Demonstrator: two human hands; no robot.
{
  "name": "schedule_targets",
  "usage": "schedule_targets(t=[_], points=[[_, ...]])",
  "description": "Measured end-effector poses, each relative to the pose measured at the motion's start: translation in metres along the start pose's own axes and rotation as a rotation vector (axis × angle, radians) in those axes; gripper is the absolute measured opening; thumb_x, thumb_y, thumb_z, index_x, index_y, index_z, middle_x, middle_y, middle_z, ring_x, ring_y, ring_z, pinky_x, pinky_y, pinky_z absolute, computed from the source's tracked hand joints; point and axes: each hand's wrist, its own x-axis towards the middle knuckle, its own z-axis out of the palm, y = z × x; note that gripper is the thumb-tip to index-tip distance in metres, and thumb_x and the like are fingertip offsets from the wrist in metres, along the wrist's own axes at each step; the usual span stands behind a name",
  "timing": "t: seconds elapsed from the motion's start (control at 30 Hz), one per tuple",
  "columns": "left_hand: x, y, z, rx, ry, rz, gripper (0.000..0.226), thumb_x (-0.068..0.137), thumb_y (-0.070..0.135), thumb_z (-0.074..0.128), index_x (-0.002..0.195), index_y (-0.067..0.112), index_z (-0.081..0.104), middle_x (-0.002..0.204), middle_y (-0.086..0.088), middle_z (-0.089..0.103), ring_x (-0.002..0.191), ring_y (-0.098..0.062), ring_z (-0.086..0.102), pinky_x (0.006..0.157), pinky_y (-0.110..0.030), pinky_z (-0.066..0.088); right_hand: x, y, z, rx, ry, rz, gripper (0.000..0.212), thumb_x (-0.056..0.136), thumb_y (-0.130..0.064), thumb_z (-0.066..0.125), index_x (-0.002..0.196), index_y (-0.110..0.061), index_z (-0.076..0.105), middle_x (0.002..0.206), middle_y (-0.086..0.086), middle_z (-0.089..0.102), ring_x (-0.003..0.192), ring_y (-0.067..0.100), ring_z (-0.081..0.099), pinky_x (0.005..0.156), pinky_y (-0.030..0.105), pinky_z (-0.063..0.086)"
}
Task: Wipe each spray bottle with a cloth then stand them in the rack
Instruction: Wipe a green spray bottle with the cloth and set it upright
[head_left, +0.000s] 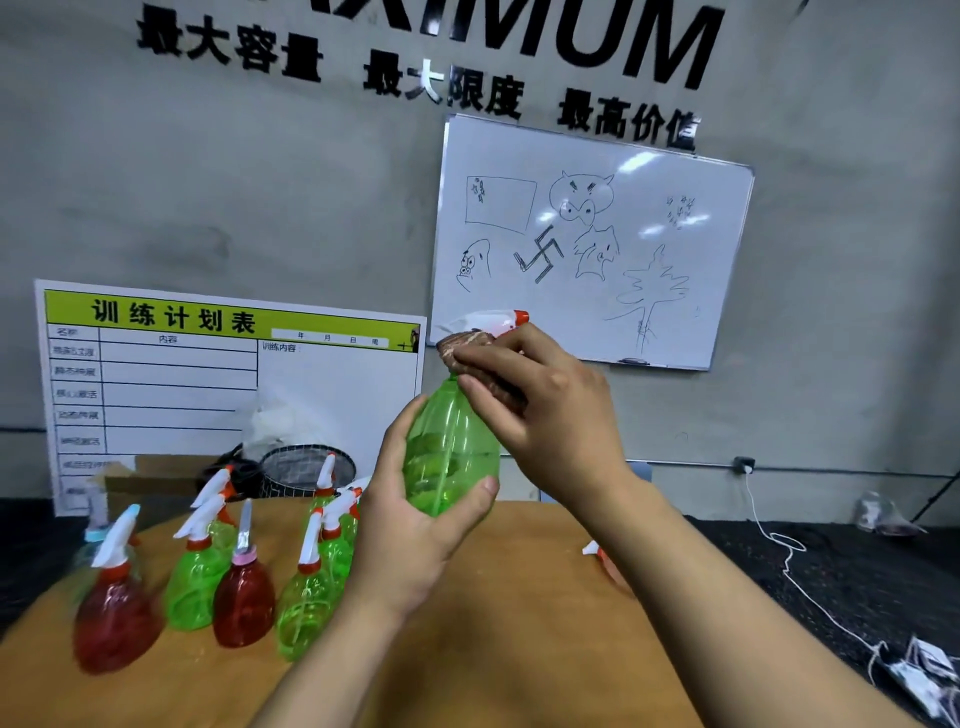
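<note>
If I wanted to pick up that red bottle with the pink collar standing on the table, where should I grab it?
Probably by the neck, coming from above. The red bottle with the pink collar stands upright, its body wide and rounded, narrowing under the trigger head. Green bottles crowd both sides, so a sideways reach would likely knock them.

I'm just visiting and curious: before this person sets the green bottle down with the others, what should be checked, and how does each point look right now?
1. Bottle held securely: ok. The left hand grips the green bottle round its lower body, held above the table.
2. Cloth on the bottle: ok. The right hand presses the brownish cloth at the neck.
3. Whole bottle wiped: cannot tell.
4. Spray head attached: ok. The white trigger head sits on top.
5. Free standing spot: ok. Bare wooden table lies right of the standing bottles.
6. Rack ready: cannot tell. No clear rack shows.
</note>
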Motion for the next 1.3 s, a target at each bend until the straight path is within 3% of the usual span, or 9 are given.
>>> schedule_targets(t=[0.13, 0.3, 0.43, 0.5, 0.63, 0.83, 1.0, 1.17, 1.3], points=[[-0.002, 0.004, 0.0, 0.044, -0.003, 0.017, 0.09, 0.07, 0.034, 0.093, 0.148, 0.038, 0.05, 0.13, 0.043, 0.06, 0.12, 0.013, 0.061, 0.092, -0.003, 0.046, 0.014, 0.006, -0.008, 0.023, 0.239, 0.059, 0.021, 0.097, -0.031, 0.072, 0.116, -0.027, 0.079, 0.1, -0.005, 0.066, 0.079, 0.017, 0.068, 0.06, 0.039, 0.054], [0.001, 0.005, 0.009, 0.027, -0.024, 0.009, 0.087, 0.069, 0.029, 0.089, 0.145, 0.039, 0.05, 0.126, 0.043, 0.063, 0.116, 0.013, 0.064, 0.088, -0.002, 0.047, 0.013, 0.01, 0.006, -0.068, 0.05, 0.126, 0.028, 0.096, -0.045, 0.064, 0.119, -0.035, 0.075, 0.102, -0.011, 0.063, 0.08, 0.017, 0.068, 0.059, 0.039, 0.056], [0.006, 0.001, 0.014, 0.002, -0.005, 0.013, 0.089, 0.07, 0.026, 0.098, 0.146, 0.031, 0.051, 0.121, 0.046, 0.063, 0.114, 0.017, 0.062, 0.087, 0.0, 0.046, 0.004, 0.014, 0.01, -0.01, -0.104, -0.009, 0.03, 0.099, -0.047, 0.059, 0.121, -0.035, 0.075, 0.099, -0.01, 0.062, 0.079, 0.015, 0.065, 0.058, 0.035, 0.052], [0.006, -0.001, 0.016, -0.001, -0.005, 0.01, 0.087, 0.069, 0.028, 0.093, 0.145, 0.034, 0.051, 0.12, 0.047, 0.063, 0.112, 0.017, 0.063, 0.085, 0.0, 0.046, 0.005, 0.022, 0.009, -0.053, -0.083, -0.027, 0.028, 0.099, -0.046, 0.06, 0.12, -0.036, 0.075, 0.097, -0.011, 0.061, 0.075, 0.015, 0.063, 0.055, 0.034, 0.051], [0.004, -0.007, 0.021, -0.001, -0.022, 0.017, 0.087, 0.068, 0.029, 0.089, 0.145, 0.04, 0.05, 0.125, 0.043, 0.062, 0.114, 0.012, 0.065, 0.087, -0.002, 0.048, 0.009, 0.04, 0.009, -0.09, 0.056, 0.133, 0.026, 0.097, -0.044, 0.065, 0.118, -0.035, 0.077, 0.099, -0.011, 0.063, 0.076, 0.016, 0.066, 0.058, 0.037, 0.054], [0.007, -0.021, 0.026, -0.005, -0.017, 0.014, 0.084, 0.071, 0.029, 0.087, 0.146, 0.036, 0.051, 0.129, 0.039, 0.063, 0.121, 0.009, 0.063, 0.091, -0.003, 0.046, -0.004, 0.045, 0.013, 0.039, -0.134, 0.035, 0.026, 0.097, -0.046, 0.065, 0.116, -0.036, 0.079, 0.096, -0.011, 0.064, 0.078, 0.015, 0.067, 0.062, 0.039, 0.055], [0.006, -0.031, 0.023, 0.008, -0.035, -0.002, 0.091, 0.068, 0.049, 0.088, 0.15, 0.041, 0.049, 0.138, 0.026, 0.064, 0.127, -0.002, 0.064, 0.099, -0.013, 0.05, -0.005, 0.067, 0.015, 0.016, 0.063, 0.24, 0.023, 0.095, -0.04, 0.071, 0.114, -0.031, 0.08, 0.096, -0.011, 0.066, 0.082, 0.012, 0.068, 0.067, 0.041, 0.056], [0.007, -0.04, 0.02, 0.012, -0.003, -0.008, 0.085, 0.072, 0.034, 0.089, 0.147, 0.039, 0.05, 0.136, 0.032, 0.062, 0.127, 0.001, 0.062, 0.098, -0.01, 0.048, -0.02, 0.062, 0.023, 0.101, -0.112, 0.102, 0.025, 0.096, -0.042, 0.068, 0.117, -0.033, 0.079, 0.098, -0.012, 0.066, 0.087, 0.011, 0.068, 0.067, 0.042, 0.056], [0.005, -0.046, 0.019, 0.001, -0.04, -0.025, 0.09, 0.069, 0.049, 0.087, 0.15, 0.043, 0.048, 0.139, 0.021, 0.064, 0.129, -0.006, 0.064, 0.102, -0.017, 0.052, -0.014, 0.074, 0.027, 0.005, 0.023, 0.232, 0.023, 0.095, -0.04, 0.071, 0.114, -0.032, 0.08, 0.097, -0.012, 0.066, 0.083, 0.011, 0.067, 0.067, 0.041, 0.056]])
